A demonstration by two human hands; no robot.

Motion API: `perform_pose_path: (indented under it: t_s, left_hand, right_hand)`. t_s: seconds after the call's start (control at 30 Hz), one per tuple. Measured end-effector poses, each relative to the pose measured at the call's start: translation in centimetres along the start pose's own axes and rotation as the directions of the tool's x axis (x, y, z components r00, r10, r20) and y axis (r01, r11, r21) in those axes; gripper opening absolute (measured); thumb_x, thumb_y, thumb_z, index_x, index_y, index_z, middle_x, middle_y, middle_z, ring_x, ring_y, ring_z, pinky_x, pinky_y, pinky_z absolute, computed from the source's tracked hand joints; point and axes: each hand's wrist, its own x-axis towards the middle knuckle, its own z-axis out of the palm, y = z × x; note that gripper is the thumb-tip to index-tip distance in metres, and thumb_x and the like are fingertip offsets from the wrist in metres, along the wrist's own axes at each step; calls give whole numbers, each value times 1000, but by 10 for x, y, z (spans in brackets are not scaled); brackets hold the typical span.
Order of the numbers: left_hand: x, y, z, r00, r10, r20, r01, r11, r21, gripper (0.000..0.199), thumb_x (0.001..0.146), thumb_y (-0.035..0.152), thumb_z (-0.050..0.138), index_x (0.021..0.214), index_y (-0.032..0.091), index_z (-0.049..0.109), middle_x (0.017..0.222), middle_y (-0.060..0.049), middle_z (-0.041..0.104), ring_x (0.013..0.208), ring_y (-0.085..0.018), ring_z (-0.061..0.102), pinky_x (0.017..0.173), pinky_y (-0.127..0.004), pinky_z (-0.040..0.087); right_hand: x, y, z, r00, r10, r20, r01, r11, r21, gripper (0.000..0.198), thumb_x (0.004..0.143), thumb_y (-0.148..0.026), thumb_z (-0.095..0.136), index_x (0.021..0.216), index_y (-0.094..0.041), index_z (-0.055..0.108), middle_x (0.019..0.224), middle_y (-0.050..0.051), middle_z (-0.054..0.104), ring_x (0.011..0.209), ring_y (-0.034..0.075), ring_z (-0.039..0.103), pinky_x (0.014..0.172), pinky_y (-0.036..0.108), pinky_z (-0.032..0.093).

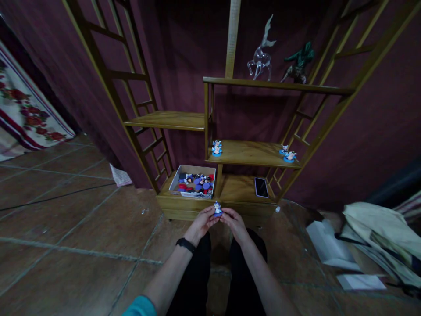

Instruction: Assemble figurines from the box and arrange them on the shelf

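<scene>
Between my two hands, in front of the low shelf unit, is a small white and purple figurine (217, 208) on a purple base, held upright. My left hand (204, 219), with a dark band at the wrist, grips its left side with the fingertips. On the other side, the fingers of my right hand (234, 220) pinch the base. A shallow cardboard box (175, 186) full of small figures and purple and red bases sits on the bottom shelf just beyond my hands. Small blue-based figurines (216, 152) stand at the left end of the middle shelf (248, 152).
More blue-based figurines (290, 156) stand at that shelf's right end. A phone (261, 187) lies on the bottom shelf (237, 186). Higher up are a clear deer statuette (261, 59) and a green-topped statuette (299, 61). Bags (378, 228) and a white box (330, 245) lie on the floor at right.
</scene>
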Motion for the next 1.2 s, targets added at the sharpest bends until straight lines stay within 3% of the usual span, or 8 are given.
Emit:
perform_pose_path:
  t_s: [0.27,0.53,0.93,1.2]
  left_hand:
    - [4,3,-9,1000,19,-15,-19,1000,1,12,75,16,62,86,11,63,76,-7,66,62,-10,62,60,-18,49]
    - [2,2,-11,997,69,-33,-72,995,-74,11,75,13,61,85,12,62,76,-7,66,65,-10,62,61,-19,48]
    - [3,2,-9,998,64,-1,-64,998,-22,27,69,9,66,95,14,63,84,-6,67,69,-9,63,67,-18,47]
    - [3,3,-11,999,34,11,-33,999,-41,23,76,12,59,99,15,61,85,-7,67,71,-11,63,70,-23,49]
  right_hand:
    - [5,9,11,995,84,-50,-74,983,165,29,56,-30,75,80,-18,67,83,4,68,77,16,63,80,33,48]
    - [7,15,17,974,200,-105,-181,969,169,35,54,-33,77,84,-18,66,70,3,67,64,14,62,65,29,51]
    - [6,16,19,976,168,-142,-150,981,126,38,52,-33,77,85,-17,67,66,0,66,59,10,58,61,24,48]
    - [8,14,19,973,140,-185,-109,979,170,35,51,-27,76,83,-16,67,66,2,67,58,12,59,60,27,48]
